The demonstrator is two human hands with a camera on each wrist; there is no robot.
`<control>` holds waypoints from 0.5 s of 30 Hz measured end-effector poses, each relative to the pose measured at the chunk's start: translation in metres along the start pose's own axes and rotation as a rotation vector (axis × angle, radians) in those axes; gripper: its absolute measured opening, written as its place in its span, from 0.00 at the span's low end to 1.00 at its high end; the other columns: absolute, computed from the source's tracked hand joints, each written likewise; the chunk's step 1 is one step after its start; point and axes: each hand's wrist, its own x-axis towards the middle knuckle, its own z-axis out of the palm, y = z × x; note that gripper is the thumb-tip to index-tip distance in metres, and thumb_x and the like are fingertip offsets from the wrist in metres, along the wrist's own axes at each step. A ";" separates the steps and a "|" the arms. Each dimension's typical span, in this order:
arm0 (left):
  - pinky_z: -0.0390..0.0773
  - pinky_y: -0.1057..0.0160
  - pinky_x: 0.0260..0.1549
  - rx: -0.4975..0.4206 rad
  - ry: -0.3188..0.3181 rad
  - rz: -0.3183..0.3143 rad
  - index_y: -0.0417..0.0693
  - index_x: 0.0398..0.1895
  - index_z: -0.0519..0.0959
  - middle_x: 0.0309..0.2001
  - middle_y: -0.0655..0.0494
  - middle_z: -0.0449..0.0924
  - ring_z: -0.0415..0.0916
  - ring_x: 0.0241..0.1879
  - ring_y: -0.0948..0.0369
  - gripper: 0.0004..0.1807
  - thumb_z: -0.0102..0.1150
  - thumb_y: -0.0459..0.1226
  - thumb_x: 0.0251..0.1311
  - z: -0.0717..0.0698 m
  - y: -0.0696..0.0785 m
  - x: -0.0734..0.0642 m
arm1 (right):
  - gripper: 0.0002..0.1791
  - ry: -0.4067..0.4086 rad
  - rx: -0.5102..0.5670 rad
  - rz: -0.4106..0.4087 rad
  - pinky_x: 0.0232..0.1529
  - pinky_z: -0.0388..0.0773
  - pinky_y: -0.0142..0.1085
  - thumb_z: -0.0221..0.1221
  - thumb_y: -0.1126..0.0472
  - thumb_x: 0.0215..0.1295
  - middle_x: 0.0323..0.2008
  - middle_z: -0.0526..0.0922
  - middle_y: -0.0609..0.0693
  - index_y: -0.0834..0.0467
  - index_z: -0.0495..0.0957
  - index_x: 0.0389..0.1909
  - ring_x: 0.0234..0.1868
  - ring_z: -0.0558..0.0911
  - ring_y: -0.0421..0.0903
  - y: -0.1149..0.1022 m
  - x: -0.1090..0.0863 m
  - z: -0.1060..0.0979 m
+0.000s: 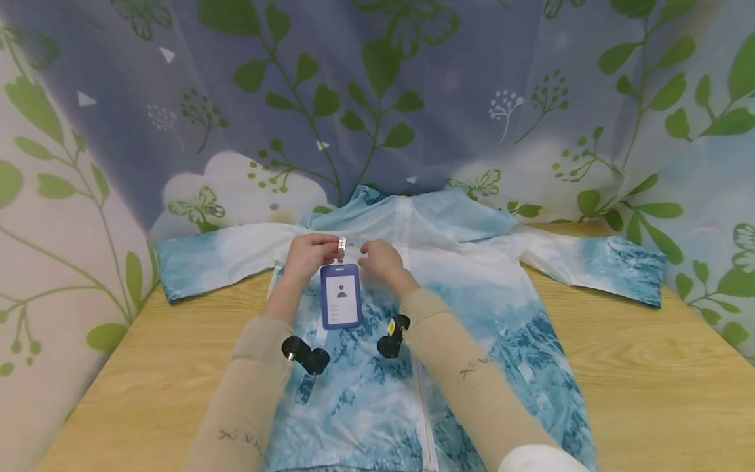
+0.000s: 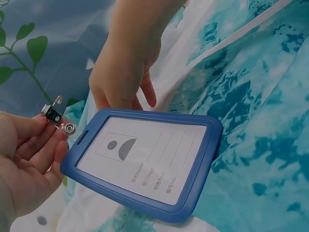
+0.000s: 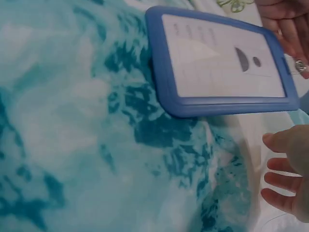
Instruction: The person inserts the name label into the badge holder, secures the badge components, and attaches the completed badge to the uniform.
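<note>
My left hand pinches the metal clip of a blue-framed ID badge between thumb and fingers. From the clip's clear strap the badge hangs over the chest of a blue and white jacket, its card side showing a printed figure. To the right of the badge, my right hand is apart from it, holding nothing; in the right wrist view its fingers are spread and loosely bent near the jacket fabric. The jacket lies spread out with its front zipper running down the middle.
Under the jacket is a light wooden table. The jacket's sleeves stretch out to both sides. A leaf-patterned curtain stands behind and at both sides. A small black camera device is strapped to each wrist.
</note>
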 end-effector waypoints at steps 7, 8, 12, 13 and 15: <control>0.78 0.60 0.41 0.002 0.004 -0.011 0.31 0.49 0.77 0.44 0.38 0.80 0.80 0.33 0.61 0.15 0.53 0.31 0.63 0.004 -0.005 0.002 | 0.16 -0.051 -0.187 0.035 0.48 0.72 0.46 0.53 0.54 0.67 0.49 0.75 0.53 0.55 0.75 0.53 0.51 0.73 0.50 -0.006 0.001 0.006; 0.78 0.61 0.41 0.001 0.002 -0.014 0.31 0.49 0.77 0.44 0.38 0.80 0.80 0.33 0.62 0.15 0.53 0.31 0.63 0.004 -0.006 0.002 | 0.16 -0.054 -0.197 0.044 0.48 0.72 0.47 0.52 0.55 0.68 0.50 0.75 0.54 0.55 0.75 0.53 0.51 0.73 0.51 -0.007 0.001 0.007; 0.78 0.61 0.41 0.005 0.001 -0.006 0.30 0.49 0.77 0.44 0.38 0.80 0.80 0.32 0.63 0.15 0.53 0.31 0.62 0.003 -0.009 0.003 | 0.15 -0.042 -0.235 0.070 0.48 0.71 0.52 0.50 0.56 0.68 0.52 0.73 0.54 0.55 0.74 0.53 0.54 0.71 0.54 -0.009 0.003 0.015; 0.78 0.61 0.40 0.004 0.006 -0.006 0.31 0.49 0.78 0.43 0.38 0.80 0.80 0.31 0.64 0.15 0.53 0.31 0.62 0.003 -0.010 0.003 | 0.16 -0.039 -0.241 0.072 0.49 0.70 0.53 0.49 0.56 0.68 0.53 0.72 0.54 0.55 0.74 0.54 0.55 0.70 0.54 -0.009 0.004 0.017; 0.78 0.62 0.39 0.008 0.009 -0.002 0.31 0.49 0.78 0.42 0.39 0.80 0.80 0.30 0.65 0.15 0.54 0.32 0.62 0.003 -0.010 0.002 | 0.16 -0.033 -0.249 0.076 0.49 0.70 0.53 0.49 0.56 0.68 0.54 0.72 0.54 0.54 0.73 0.55 0.56 0.69 0.54 -0.009 0.006 0.020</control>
